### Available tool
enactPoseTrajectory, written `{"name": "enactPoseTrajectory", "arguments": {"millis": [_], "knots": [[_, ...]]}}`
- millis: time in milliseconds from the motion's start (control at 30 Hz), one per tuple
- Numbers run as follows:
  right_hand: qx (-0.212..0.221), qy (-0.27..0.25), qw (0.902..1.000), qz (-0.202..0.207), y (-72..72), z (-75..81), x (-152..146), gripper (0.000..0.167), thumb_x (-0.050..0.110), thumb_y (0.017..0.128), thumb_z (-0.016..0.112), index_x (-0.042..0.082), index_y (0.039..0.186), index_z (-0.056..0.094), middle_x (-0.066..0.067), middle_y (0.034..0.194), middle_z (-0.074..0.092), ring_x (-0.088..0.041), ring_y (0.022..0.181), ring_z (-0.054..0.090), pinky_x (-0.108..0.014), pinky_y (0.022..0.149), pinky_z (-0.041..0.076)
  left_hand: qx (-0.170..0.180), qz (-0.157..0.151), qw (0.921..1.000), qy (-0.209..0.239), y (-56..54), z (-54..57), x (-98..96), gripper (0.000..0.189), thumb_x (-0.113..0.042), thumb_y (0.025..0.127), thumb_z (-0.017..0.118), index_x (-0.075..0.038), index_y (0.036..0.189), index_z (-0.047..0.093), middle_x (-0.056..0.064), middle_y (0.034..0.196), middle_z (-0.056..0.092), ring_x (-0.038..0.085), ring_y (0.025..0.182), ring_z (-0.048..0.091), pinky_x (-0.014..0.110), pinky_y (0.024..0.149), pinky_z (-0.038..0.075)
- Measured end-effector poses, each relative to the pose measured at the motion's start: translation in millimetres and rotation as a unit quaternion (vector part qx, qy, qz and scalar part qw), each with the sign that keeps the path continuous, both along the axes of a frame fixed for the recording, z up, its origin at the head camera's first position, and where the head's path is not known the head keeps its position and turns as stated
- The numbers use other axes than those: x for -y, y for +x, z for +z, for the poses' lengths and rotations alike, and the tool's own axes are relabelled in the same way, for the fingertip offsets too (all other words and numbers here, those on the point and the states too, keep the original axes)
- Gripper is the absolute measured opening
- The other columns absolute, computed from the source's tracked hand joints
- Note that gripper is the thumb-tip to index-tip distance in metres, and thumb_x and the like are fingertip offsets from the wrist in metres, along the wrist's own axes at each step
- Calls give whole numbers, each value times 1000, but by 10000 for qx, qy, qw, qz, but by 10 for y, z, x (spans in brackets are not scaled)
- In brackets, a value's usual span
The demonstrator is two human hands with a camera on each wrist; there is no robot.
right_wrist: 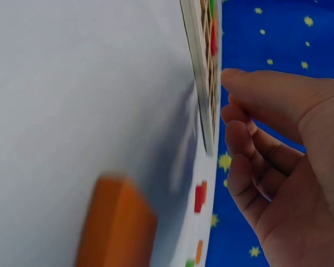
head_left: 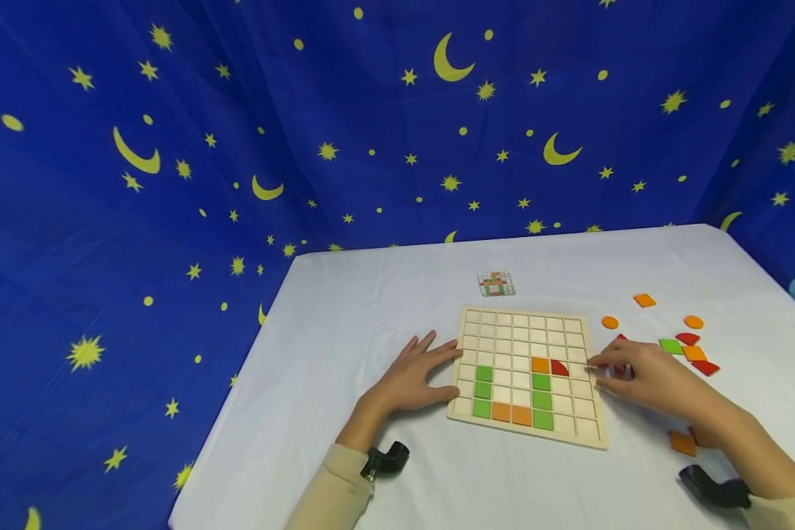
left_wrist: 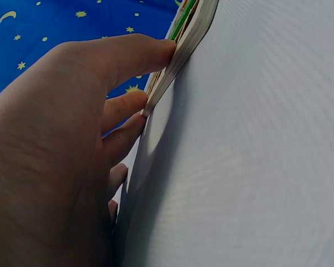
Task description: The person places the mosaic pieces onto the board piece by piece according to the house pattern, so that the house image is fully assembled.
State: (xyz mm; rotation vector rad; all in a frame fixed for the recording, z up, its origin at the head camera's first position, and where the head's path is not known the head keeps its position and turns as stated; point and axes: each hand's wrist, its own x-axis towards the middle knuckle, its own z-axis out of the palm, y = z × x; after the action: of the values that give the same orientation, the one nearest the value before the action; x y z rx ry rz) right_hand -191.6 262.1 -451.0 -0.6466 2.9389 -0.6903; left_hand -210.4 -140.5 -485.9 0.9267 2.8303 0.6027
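A square wooden grid board lies on the white table. Green and orange square tiles stand in some of its cells, and a red quarter-circle piece sits right of the upper orange tile. My left hand is spread at the board's left side, thumb and fingertips touching its edge; the left wrist view shows the thumb against that edge. Over the right edge hovers my right hand, fingers loosely bent. No piece shows between the thumb and fingers in the right wrist view.
Behind the board lies a small pattern card. Loose orange, red and green pieces, among them an orange disc and a green tile, are scattered at the right. An orange tile lies near the right forearm. A blue starry curtain surrounds the table.
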Motion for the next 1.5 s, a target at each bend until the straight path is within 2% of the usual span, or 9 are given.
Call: {"name": "enactPoseTrajectory", "arguments": {"millis": [300,467,767,900,1133,1333,1500], "knots": [[68,-5,9994,-336,251,-48,-342,37,41,77,80,22,107,73,12,81,55,-7,69,45,-21,54,39,16,-9,10000,25,-13,6,-2,70,-65,86,54,-35,147,38,-18,153,27,18,145,7,41,117,2],[90,69,9987,-503,351,-59,-492,38,41,75,81,19,105,73,11,79,54,-6,68,44,-21,54,37,1,1,10000,22,-18,16,8,70,-63,86,56,-35,147,39,-17,153,28,19,145,7,40,117,2],[393,244,9954,-844,514,-147,-773,43,40,74,82,14,106,72,10,83,58,-4,67,43,-20,53,38,14,-5,10000,10,-11,16,18,71,-64,85,56,-35,147,39,-17,153,28,19,145,8,41,117,3],[473,215,9957,-768,566,-201,-885,43,39,73,82,15,106,71,9,88,58,-3,68,43,-21,55,38,66,-14,10000,-25,0,12,22,71,-64,85,56,-34,147,39,-17,153,27,19,145,7,41,117,2],[1019,502,9915,-635,609,-279,-1026,45,32,72,83,18,112,68,5,96,52,-3,73,41,-21,57,35,0,2,10000,-47,-1,19,19,70,-65,86,55,-35,147,39,-17,153,27,18,145,7,41,117,2],[931,683,9909,-693,620,-350,-1066,35,17,72,83,21,104,70,5,91,49,-3,72,39,-22,56,33,3,26,10000,-60,-12,11,16,70,-64,86,55,-35,147,39,-18,153,27,18,145,7,40,117,2],[711,503,9935,-726,620,-315,-1019,31,17,73,82,20,102,72,5,87,49,-3,70,39,-23,54,33,9,8,10000,-43,-19,-3,9,70,-64,86,55,-35,147,40,-17,153,28,18,145,8,40,117,2]]}}
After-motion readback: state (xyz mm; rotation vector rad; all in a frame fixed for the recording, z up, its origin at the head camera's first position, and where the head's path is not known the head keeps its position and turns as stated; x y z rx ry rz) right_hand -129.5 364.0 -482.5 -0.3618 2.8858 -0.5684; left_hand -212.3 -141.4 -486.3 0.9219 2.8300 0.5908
